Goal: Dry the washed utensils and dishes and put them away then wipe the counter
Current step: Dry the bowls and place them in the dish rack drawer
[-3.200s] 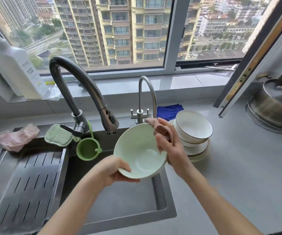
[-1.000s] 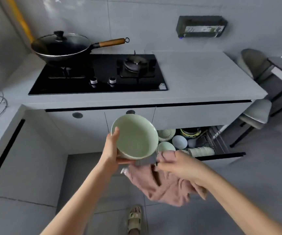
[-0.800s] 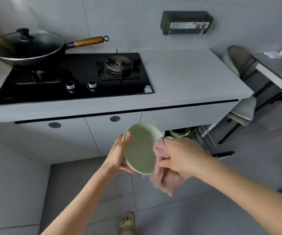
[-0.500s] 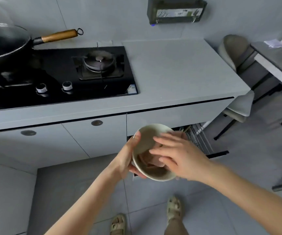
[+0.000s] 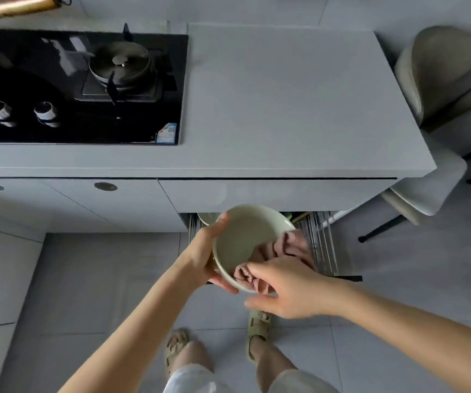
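**Bowl held over the open drawer, cloth pressed inside it**

Bowl (image 5: 245, 239) – pale green, round and deep – is in the air in front of the lower cabinet, just above the pulled-out wire drawer (image 5: 320, 245), and it is tilted so that its inside faces the camera. The left hand (image 5: 203, 259) grasps it at the left side: the thumb lies over the rim and the other fingers are curled under the bottom. The right hand (image 5: 288, 290) comes from the right. Its fingers (image 5: 257, 272) are almost straight and press a pink cloth (image 5: 288, 245) against the inner wall of the bowl, near the lower edge. The thumb stretches out below the rim, and it is not possible to see if it touches the bowl. The cloth is bunched inside the bowl and hangs over the right rim, in front of the drawer wires. Behind the bowl, a small part of another dish shows in the drawer.

Above the drawer the grey counter (image 5: 285, 109) runs to the right. At its left end sits a black glass hob (image 5: 44, 89) with one burner (image 5: 119, 63) and two knobs (image 5: 45, 112) – and a wooden pan handle (image 5: 20, 5) shows at the top left corner. A grey chair (image 5: 449, 75) stands beside the right end of the counter. On the tiled floor (image 5: 87, 279) below, the person's two feet in beige sandals (image 5: 258, 333) are visible.
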A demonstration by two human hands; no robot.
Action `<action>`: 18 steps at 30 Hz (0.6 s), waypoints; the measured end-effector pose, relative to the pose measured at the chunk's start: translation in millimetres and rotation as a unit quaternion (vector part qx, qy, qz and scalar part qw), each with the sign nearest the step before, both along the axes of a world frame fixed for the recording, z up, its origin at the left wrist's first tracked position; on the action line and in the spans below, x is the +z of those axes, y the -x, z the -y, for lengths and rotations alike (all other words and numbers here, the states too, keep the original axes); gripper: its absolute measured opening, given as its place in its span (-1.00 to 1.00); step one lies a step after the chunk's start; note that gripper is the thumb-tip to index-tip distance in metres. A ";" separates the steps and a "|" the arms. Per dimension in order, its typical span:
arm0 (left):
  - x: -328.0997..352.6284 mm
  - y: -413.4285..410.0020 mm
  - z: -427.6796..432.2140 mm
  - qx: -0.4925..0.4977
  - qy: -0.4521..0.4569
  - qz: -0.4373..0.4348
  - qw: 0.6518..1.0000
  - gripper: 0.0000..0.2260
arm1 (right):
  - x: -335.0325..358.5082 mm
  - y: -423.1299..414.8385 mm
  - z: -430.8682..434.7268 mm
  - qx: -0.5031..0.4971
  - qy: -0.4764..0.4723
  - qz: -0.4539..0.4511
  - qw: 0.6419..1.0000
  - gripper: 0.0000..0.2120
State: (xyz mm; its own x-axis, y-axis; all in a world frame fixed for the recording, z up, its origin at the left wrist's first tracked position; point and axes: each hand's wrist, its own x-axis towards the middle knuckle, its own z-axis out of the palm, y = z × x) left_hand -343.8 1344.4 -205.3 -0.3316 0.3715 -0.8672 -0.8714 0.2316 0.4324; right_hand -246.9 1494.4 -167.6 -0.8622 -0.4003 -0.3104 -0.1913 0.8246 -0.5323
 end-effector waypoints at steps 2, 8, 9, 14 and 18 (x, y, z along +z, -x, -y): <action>-14.4 -3.9 -11.5 0.041 -0.015 0.030 0.999 -0.50 | -13.9 0.1 -27.7 0.026 -0.001 -0.157 0.987 -0.93; -76.0 -2.1 -19.9 0.149 0.016 0.068 0.986 -0.55 | -52.1 -4.6 -94.0 -0.322 0.109 -0.141 0.930 -0.84; -88.0 -0.2 -17.8 0.167 0.024 0.072 0.983 -0.58 | -61.8 -1.3 -97.3 -0.380 0.093 -0.087 0.916 -0.77; -150.3 13.4 -9.5 0.183 0.049 0.071 0.979 -0.63 | -143.5 43.0 -78.8 -0.415 0.146 0.214 0.872 -0.31; -203.4 27.3 -4.5 0.185 0.059 0.057 0.979 -0.67 | -234.4 74.1 -49.0 -0.447 0.200 0.280 0.825 -0.73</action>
